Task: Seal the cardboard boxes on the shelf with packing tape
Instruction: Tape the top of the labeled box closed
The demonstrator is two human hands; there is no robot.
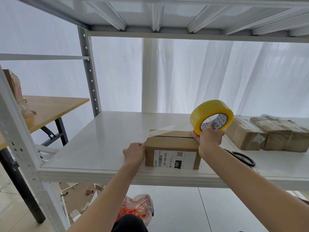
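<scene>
White shelf (103, 131): the box (172, 144) is set near its front edge. A strip (160, 132) is pinned to its left side by the bent-fingered left hand (134, 154); the roll (211, 114) is gripped by the right hand (209, 139). Tape should be kept taut and centred over the seam.

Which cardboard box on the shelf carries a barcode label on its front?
The box between the left hand and right hand, under the stretched tape. The two taped boxes at right show none.
</scene>
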